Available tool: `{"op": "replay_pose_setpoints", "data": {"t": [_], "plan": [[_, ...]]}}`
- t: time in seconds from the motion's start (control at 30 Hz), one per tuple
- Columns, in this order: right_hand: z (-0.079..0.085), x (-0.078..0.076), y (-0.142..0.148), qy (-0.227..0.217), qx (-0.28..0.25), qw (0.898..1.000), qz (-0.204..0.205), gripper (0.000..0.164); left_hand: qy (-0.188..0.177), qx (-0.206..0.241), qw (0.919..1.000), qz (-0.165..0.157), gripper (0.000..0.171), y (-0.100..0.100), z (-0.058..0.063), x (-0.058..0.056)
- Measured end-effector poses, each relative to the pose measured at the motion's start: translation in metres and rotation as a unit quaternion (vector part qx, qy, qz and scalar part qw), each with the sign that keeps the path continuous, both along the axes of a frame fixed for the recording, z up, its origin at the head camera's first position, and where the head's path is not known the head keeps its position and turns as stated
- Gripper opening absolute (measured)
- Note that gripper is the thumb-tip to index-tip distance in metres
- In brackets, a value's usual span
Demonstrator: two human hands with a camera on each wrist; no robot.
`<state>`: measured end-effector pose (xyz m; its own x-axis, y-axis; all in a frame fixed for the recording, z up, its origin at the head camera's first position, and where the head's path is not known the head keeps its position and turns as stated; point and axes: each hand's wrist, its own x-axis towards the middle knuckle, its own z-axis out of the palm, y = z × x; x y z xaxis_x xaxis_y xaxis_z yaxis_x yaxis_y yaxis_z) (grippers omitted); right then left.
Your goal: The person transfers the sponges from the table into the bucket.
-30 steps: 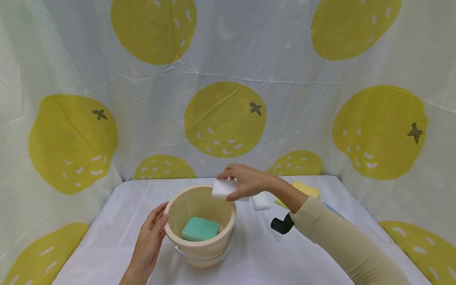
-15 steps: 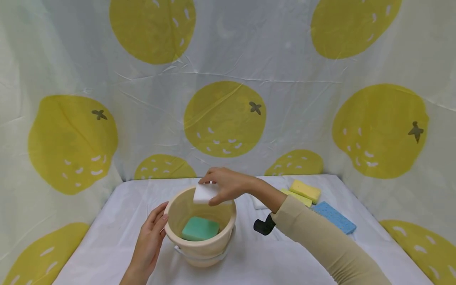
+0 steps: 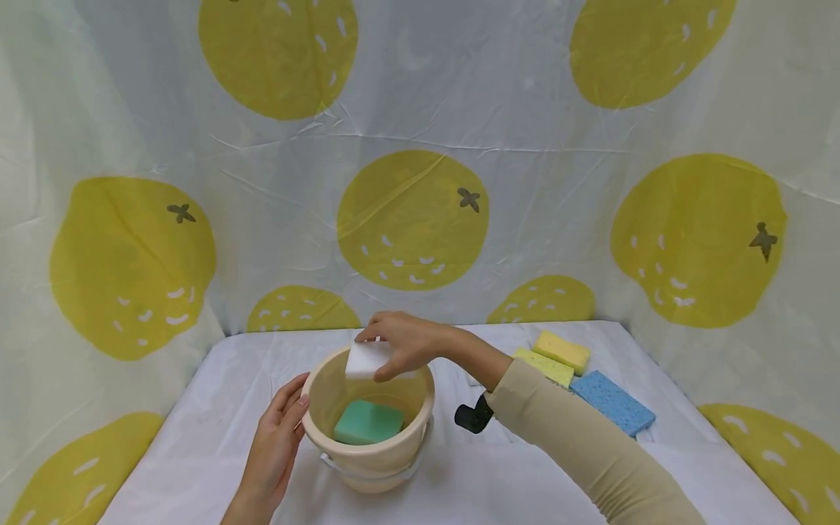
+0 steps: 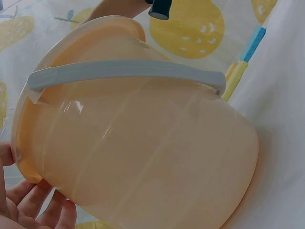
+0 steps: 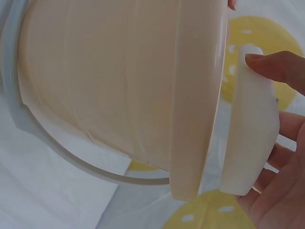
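Our left hand point(image 3: 277, 428) grips the bucket point(image 3: 369, 453); our right hand point(image 3: 408, 341) pinches the white block point(image 3: 364, 360); best we lower it gently.

White sponge point(image 3: 366, 362) shifted left over the bucket point(image 3: 369, 459).
The right hand point(image 3: 408, 343) has carried it from above the right far rim; the sleeve point(image 3: 577, 445) followed, uncovering the blue sponge point(image 3: 613, 402) and more of the yellow sponges point(image 3: 562, 351) at right.
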<state>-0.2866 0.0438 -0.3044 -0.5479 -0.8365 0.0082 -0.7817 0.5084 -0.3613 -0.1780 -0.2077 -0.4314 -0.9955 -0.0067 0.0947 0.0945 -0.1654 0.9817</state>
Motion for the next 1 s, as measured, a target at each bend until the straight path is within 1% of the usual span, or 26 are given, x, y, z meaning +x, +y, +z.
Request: {"op": "replay_pose_setpoints", "data": {"t": [0.17,0.43,0.7,1.0], "plan": [[0.002,0.001,-0.003,0.000,0.005,1.000,-0.005,0.065,0.005,0.000,1.0000,-0.003,0.052,0.000,0.000,0.000],[0.004,0.000,-0.001,-0.010,0.002,1.000,-0.021,0.074,0.006,0.001,1.0000,-0.002,0.051,-0.001,-0.001,-0.001],[0.006,0.001,0.006,-0.027,0.004,0.999,-0.023,0.070,0.006,-0.002,1.0000,-0.001,0.052,-0.001,-0.001,0.000],[0.003,-0.001,0.023,-0.012,0.003,1.000,-0.022,0.068,0.008,-0.004,1.0000,-0.001,0.051,0.000,-0.001,0.001]]}}
